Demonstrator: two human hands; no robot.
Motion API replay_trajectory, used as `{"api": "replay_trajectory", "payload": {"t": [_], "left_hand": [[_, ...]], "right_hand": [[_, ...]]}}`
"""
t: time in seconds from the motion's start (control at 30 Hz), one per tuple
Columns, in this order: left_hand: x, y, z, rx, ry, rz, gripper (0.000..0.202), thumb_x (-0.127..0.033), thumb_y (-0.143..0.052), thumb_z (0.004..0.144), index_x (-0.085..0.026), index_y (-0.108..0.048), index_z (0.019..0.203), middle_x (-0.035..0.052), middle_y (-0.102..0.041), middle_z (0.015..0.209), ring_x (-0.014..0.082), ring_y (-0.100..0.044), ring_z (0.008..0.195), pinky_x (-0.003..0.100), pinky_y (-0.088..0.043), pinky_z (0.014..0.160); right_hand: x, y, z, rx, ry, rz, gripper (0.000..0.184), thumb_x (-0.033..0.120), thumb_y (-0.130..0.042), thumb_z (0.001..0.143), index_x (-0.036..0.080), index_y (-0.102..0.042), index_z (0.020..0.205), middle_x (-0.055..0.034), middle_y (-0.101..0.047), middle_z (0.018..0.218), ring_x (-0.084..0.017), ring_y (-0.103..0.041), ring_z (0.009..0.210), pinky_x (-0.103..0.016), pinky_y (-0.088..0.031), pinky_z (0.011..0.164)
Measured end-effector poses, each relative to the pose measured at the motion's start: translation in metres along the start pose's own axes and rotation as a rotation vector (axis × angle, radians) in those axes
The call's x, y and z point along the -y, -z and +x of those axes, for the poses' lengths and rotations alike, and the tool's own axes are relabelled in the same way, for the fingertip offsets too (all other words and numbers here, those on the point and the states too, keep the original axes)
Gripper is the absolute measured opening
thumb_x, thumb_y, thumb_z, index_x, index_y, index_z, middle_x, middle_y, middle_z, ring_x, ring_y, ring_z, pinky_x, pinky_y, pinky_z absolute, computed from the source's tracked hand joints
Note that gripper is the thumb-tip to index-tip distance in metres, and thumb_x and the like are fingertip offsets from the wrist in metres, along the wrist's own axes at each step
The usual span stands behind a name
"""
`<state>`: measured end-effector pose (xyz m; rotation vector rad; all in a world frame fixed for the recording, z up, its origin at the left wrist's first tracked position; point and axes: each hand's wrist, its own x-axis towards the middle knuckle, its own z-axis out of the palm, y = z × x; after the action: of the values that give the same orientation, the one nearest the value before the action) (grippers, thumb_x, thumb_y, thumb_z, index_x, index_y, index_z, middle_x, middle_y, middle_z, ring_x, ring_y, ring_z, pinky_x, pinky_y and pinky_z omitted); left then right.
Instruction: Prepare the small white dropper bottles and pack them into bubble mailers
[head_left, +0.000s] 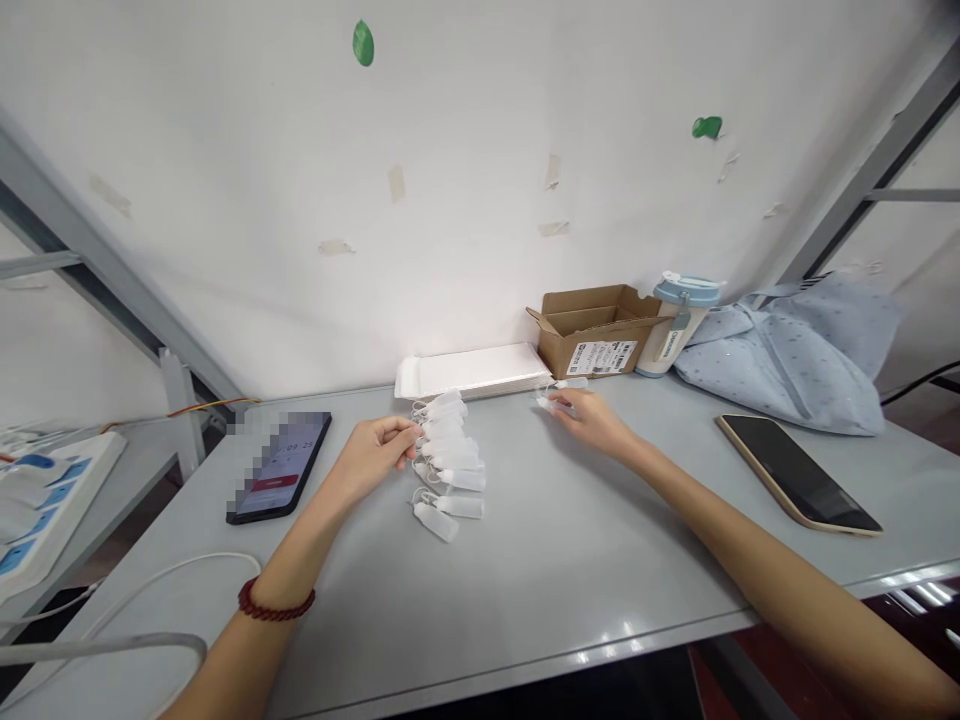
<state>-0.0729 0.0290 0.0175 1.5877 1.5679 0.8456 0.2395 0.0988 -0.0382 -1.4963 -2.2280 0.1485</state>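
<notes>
Several small translucent white bottle-shaped pieces (pixel 459 478) with thin loops lie in an overlapping column on the grey table. At the left side of this column is my left hand (pixel 381 450), its fingers curled and the thumb and forefinger pinched. Whether a loop is caught between them I cannot make out. Further right, my right hand (pixel 592 422) has its fingertips closed on one of the same white pieces, down at the table top. Just beyond those fingers lies another white piece (pixel 574 383), near the cardboard box.
A flat white stack (pixel 472 372) lies against the wall beside an open cardboard box (pixel 600 345). Right of it are a lidded cup (pixel 675 325), a blue fabric bag (pixel 787 360) and a phone (pixel 799 475). Leftward lie another phone (pixel 281 470), a power strip (pixel 56 510) and cables (pixel 161 575).
</notes>
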Motion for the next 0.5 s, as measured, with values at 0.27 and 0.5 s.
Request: {"api": "replay_trajectory", "payload": {"t": [0.27,0.5], "left_hand": [[-0.012,-0.012,-0.014,0.084,-0.048,-0.069,0.025,-0.043,-0.055,0.077,-0.018,-0.061,0.073,-0.002,-0.056,0.061,0.0104,-0.045,0.051,0.022,-0.035,0.049],[-0.017,-0.022,-0.022,0.161,-0.075,-0.046,0.037,-0.044,-0.052,0.08,-0.02,-0.06,0.107,-0.0011,-0.06,0.064,0.0128,-0.051,0.054,0.023,-0.04,0.05]], "right_hand": [[0.055,0.026,-0.02,0.062,0.07,0.424,0.028,0.038,-0.045,0.088,0.019,-0.062,0.101,-0.0059,-0.067,0.099,-0.019,-0.061,0.085,-0.025,-0.045,0.058],[0.079,0.041,-0.033,0.204,0.096,0.698,0.028,0.039,-0.045,0.089,0.021,-0.064,0.099,-0.0033,-0.066,0.097,-0.018,-0.059,0.089,-0.029,-0.046,0.075]]}}
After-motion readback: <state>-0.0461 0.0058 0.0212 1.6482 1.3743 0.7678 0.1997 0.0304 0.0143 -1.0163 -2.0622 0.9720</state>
